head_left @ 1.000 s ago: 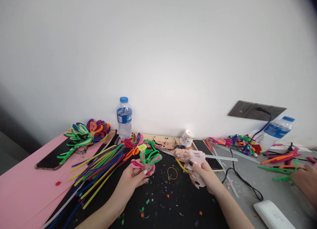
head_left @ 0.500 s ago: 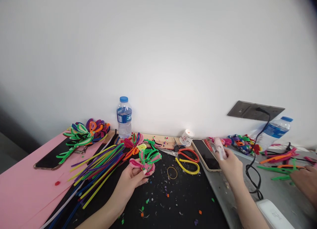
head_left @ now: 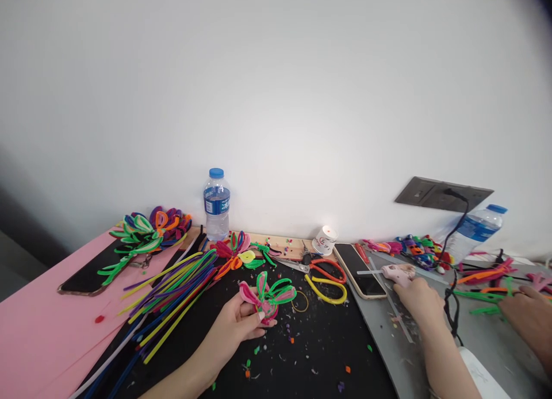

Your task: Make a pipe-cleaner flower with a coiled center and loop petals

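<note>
the left hand (head_left: pixel 244 315) pinches a pink-and-green fuzzy-wire flower (head_left: pixel 268 298) between thumb and half-curled fingers, above a black mat (head_left: pixel 319 347). the right hand (head_left: pixel 420 301) has its fingers closed around a pale pink glue gun (head_left: pixel 395 274) over a gray surface (head_left: pixel 383 330), just right of a phone (head_left: pixel 359 264). red-and-yellow-handled scissors (head_left: pixel 305 268) lie between.

No wording is legible with certainty; relative to the scissors (head_left: pixel 306 268), white characters mark the blue label (head_left: pixel 217 206) of the upright bottle (head_left: pixel 218 227) at left, red and black marks the paper cup (head_left: pixel 325 241) just behind, and a faint grey mark the white case (head_left: pixel 482 377) at right
</note>
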Demonstrator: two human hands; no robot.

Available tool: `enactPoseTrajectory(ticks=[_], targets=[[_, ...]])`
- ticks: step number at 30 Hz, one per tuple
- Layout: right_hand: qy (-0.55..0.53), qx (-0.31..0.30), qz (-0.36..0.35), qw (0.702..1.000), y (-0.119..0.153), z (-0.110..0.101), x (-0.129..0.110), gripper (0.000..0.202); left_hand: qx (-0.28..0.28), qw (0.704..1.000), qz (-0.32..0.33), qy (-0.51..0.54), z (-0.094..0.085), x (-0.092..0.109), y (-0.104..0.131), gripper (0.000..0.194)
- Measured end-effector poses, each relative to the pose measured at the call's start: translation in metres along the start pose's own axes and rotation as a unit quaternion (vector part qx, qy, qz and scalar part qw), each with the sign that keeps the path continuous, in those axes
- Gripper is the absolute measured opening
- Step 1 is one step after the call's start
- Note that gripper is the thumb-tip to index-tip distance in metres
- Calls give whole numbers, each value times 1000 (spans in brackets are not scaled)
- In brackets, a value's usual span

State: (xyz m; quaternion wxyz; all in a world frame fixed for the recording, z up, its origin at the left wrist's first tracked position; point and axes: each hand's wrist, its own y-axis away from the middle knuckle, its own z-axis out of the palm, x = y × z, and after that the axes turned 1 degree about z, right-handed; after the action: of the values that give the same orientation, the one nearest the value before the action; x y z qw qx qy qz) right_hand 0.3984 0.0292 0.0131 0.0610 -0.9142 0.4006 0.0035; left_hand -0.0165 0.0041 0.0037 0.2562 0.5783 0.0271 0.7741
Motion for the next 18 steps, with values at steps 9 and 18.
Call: enactPoseTrajectory(ticks=[9, 18], targets=[[-98, 166, -114, 975, 34, -35, -34, 41, 1, 999, -7, 34, 3, 6, 5, 43], [-305, -108, -489, 810, 102, -63, -146, 18, 17, 999, -3, 37, 1, 4, 2, 36]])
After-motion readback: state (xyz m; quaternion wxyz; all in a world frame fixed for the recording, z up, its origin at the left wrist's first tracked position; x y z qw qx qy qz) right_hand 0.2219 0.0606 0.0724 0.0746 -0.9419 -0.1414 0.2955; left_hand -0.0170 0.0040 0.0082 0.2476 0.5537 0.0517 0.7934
